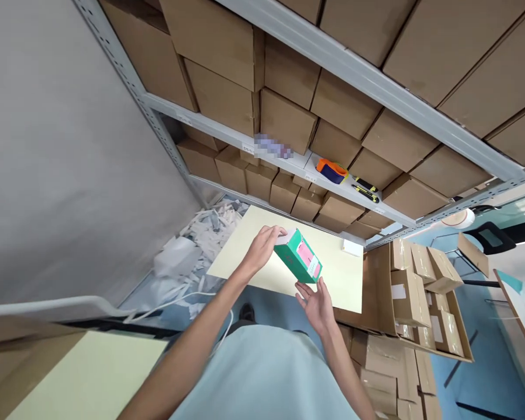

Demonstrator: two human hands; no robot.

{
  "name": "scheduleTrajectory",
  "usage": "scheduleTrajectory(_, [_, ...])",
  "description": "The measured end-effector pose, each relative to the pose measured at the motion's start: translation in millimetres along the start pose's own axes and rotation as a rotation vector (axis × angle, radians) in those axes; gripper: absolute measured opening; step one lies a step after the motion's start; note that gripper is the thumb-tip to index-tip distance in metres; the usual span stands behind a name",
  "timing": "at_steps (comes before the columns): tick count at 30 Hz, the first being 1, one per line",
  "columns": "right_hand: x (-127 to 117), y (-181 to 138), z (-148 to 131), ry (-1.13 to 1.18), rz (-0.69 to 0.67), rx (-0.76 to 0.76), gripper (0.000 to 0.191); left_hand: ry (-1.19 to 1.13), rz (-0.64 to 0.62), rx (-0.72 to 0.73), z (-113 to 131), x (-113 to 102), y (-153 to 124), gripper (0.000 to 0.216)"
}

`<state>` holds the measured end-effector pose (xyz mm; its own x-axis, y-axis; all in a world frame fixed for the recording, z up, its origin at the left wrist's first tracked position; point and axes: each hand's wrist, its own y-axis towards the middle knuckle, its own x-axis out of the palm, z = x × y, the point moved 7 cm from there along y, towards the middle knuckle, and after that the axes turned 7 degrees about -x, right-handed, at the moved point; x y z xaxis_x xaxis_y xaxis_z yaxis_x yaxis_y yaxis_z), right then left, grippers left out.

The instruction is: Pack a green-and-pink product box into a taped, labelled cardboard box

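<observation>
A small green box point(292, 261) with a pink picture and a white label on its front is held tilted above a pale yellow board point(245, 256). My left hand point(262, 249) grips the box's upper left end, its fingers over the white top and the thumb out of sight. Just below the lower end, my right hand point(317, 306) is open, palm up with fingers apart. Its fingertips are close to the box's bottom edge; whether they touch it I cannot tell. A small white box point(352, 248) lies at the board's right corner.
Metal shelves point(359, 70) full of cardboard boxes rise ahead, with an orange and purple tape dispenser point(331, 171) and yellow-black cutters point(365, 189) on one ledge. An open carton point(378, 286) of brown boxes stands right. Paper scraps point(210, 233) lie left, by a white cable point(179, 299).
</observation>
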<state>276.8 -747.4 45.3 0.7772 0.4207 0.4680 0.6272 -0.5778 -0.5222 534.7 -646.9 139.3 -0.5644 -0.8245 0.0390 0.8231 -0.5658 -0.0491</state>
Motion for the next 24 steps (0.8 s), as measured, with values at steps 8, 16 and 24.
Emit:
scheduleTrajectory(8, [40, 16, 30, 0.060, 0.079, 0.051, 0.040, -0.037, -0.104, 0.033, -7, -17, 44, 0.036])
scheduleTrajectory(16, [54, 26, 13, 0.022, 0.027, 0.132, 0.047, -0.131, -0.141, -0.128, -33, -12, 70, 0.042])
scheduleTrajectory(24, [30, 54, -67, -0.816, 0.113, -0.546, 0.083, 0.028, -0.011, -0.127, -26, -9, 91, 0.041])
